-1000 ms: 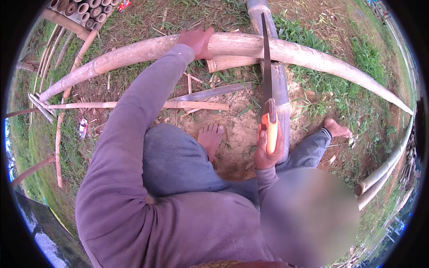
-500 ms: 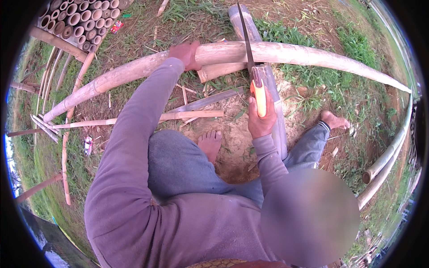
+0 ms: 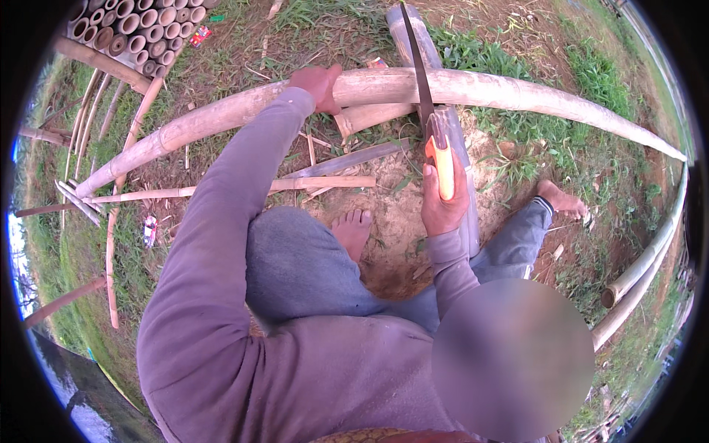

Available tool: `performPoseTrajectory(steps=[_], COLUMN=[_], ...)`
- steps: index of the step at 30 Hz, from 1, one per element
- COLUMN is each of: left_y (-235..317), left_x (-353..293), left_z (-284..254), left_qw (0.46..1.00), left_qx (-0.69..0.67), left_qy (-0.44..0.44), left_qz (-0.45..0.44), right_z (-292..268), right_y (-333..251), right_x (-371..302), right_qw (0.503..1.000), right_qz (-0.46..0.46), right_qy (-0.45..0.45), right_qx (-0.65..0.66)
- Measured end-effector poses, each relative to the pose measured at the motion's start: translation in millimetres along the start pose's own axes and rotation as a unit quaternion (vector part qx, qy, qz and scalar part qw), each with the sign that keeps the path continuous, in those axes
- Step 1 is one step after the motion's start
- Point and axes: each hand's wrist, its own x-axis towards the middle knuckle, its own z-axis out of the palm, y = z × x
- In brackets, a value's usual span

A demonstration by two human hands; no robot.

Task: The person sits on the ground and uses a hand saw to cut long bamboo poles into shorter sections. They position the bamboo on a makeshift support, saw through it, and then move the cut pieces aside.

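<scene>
A long pale bamboo pole (image 3: 509, 90) runs from side to side in front of me, resting across a thicker greyish bamboo piece (image 3: 461, 170) on the ground. My left hand (image 3: 316, 86) is closed around the pole, left of the crossing. In my right hand (image 3: 445, 193) is the orange handle of a hand saw (image 3: 422, 66), fingers wrapped round it. The dark blade lies across the pole and points away from me. Whether its teeth sit inside a cut cannot be made out. Just under the pole is a short bamboo piece (image 3: 375, 118).
At the far left, a stack of cut bamboo tubes (image 3: 140, 33) stands behind a bamboo rail frame (image 3: 122, 192). Thin bamboo strips (image 3: 325, 182) lie in front of my feet. More poles (image 3: 635, 273) lie at the right. Grass (image 3: 591, 70) and bare soil surround me.
My right hand and the saw have shifted slightly toward me along the blade's line. My left hand keeps its grip on the pole. The whole view has moved a little.
</scene>
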Motion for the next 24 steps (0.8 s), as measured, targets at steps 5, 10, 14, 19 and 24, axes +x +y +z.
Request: performPoseTrajectory(steps=[5, 10, 14, 19, 24], left_y=[-11.0, -13.3, -12.0, -5.1, -9.4], left_x=[11.0, 10.0, 8.7, 5.6, 10.5], left_z=[-2.2, 1.6, 0.9, 9.4, -10.1], left_qw=[0.999, 0.998, 0.999, 0.999, 0.997], left_qx=[-0.037, -0.039, -0.041, -0.023, -0.036], left_qy=[-0.033, -0.037, -0.028, -0.021, -0.064], left_qz=[-0.008, -0.01, -0.007, -0.009, -0.025], right_z=[-0.4, -8.5, -56.0, 2.1, 13.5], right_y=[-4.7, -8.6, -15.8, 6.3, -10.4], right_x=[19.8, -28.5, -94.6, -23.6, 7.6], right_qw=[0.999, 0.999, 0.998, 0.998, 0.999], right_qz=[0.034, -0.01, -0.01, -0.03, -0.011], right_qy=[-0.026, -0.002, -0.052, -0.011, -0.006], right_qx=[0.02, -0.031, -0.027, -0.062, -0.036])
